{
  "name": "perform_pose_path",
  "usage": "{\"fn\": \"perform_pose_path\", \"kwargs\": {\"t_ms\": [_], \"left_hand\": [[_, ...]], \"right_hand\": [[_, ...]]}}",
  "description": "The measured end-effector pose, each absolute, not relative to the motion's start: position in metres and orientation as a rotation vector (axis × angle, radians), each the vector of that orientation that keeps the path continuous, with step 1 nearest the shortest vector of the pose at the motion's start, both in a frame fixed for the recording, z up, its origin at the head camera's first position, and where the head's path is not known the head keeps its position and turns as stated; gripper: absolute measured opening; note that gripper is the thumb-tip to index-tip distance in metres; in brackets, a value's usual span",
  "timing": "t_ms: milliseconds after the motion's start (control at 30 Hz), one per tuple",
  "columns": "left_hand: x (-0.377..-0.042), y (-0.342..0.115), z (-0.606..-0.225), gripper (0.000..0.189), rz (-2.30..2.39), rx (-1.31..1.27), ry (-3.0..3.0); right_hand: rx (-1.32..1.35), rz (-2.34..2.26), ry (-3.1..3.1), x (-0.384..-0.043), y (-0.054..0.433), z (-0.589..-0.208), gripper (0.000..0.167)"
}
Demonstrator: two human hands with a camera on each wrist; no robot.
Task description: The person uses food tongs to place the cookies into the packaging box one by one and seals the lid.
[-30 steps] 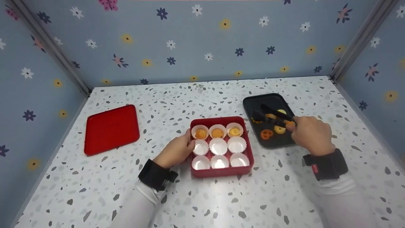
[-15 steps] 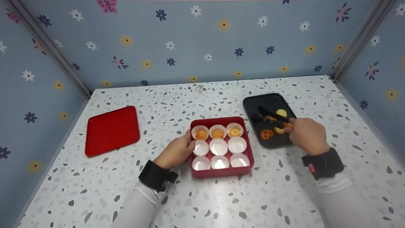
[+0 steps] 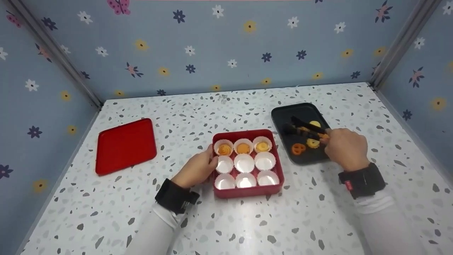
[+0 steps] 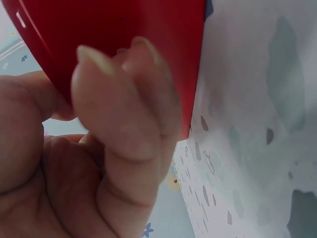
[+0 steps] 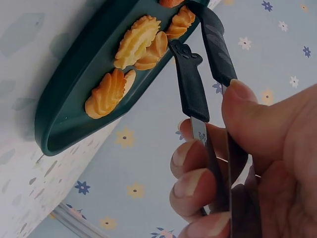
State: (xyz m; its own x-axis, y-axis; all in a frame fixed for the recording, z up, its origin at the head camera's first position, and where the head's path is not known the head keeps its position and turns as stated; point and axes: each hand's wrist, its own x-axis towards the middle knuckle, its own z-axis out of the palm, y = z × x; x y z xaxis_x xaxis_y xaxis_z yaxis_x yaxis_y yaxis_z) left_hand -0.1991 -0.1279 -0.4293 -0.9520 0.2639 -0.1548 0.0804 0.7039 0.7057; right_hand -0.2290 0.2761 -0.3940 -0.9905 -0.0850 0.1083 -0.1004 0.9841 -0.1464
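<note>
My left hand point(image 3: 196, 168) holds the left wall of a square red box point(image 3: 247, 192), its thumb at the rim and its fingers against the outside. White paper cups point(image 3: 244, 163) fill the box in three rows. Each cup of the far row holds a cookie point(image 3: 243, 148). My right hand point(image 3: 348, 148) grips black-tipped tongs point(image 5: 193, 87) over a dark tray point(image 3: 300, 111). In the right wrist view the tong tips stand either side of a twisted cookie point(image 5: 181, 22); whether they pinch it I cannot tell. A pretzel point(image 3: 298, 149) and several cookies lie in the tray.
A flat red tray point(image 3: 125, 147) lies at the left of the speckled table point(image 3: 187, 113). Flower-patterned panels point(image 3: 212, 46) enclose the table at the back and both sides.
The right hand and tongs shift slightly left, then slightly back right, over the dark tray. The left hand stays on the box.
</note>
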Motion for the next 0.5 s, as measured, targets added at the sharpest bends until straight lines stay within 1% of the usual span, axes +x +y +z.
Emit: {"fn": "perform_pose_path", "kwargs": {"t_ms": [67, 300, 500], "left_hand": [[-0.1988, -0.1284, -0.4295, 0.051, 1.089, 0.277, 2.673], [-0.1993, -0.1286, -0.4305, 0.050, 1.083, 0.279, 2.680], [-0.1998, -0.1280, -0.4308, 0.048, 1.075, 0.277, 2.684]], "right_hand": [[0.139, 0.236, -3.023, -0.2296, 0.2768, -0.3931, 0.035], [0.131, 0.253, -3.005, -0.2284, 0.2806, -0.3885, 0.020], [0.105, 0.252, -3.042, -0.2279, 0.2820, -0.3863, 0.022]]}}
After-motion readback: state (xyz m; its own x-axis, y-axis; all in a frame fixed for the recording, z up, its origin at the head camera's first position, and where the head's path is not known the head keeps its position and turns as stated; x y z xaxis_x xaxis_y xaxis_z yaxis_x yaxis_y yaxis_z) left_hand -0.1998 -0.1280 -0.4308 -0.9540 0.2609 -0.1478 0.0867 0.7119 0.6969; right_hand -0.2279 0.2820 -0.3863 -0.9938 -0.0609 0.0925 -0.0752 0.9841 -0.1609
